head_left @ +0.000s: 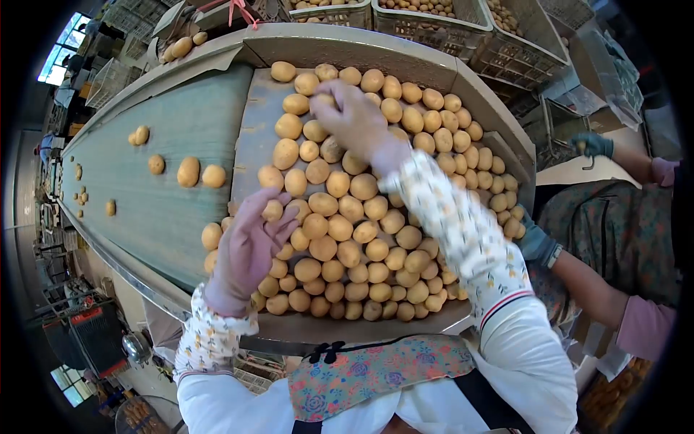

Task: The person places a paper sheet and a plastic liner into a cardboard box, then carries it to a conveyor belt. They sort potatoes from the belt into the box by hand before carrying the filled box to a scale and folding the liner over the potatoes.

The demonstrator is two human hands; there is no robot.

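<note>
A tray (463,79) full of yellow potatoes (361,217) lies in front of me. My left hand (249,246), in a pink glove, rests on the potatoes at the tray's left edge, fingers spread over one small potato (272,210). At the far side of the pile my right hand (354,119), also gloved, reaches with its fingers curled down among the potatoes. Whether it grips one I cannot tell.
A green conveyor belt (173,217) runs along the left with scattered potatoes (189,172). Plastic crates (434,25) of potatoes stand at the back. A co-worker's gloved hands (536,242) and arm (600,289) are at the right.
</note>
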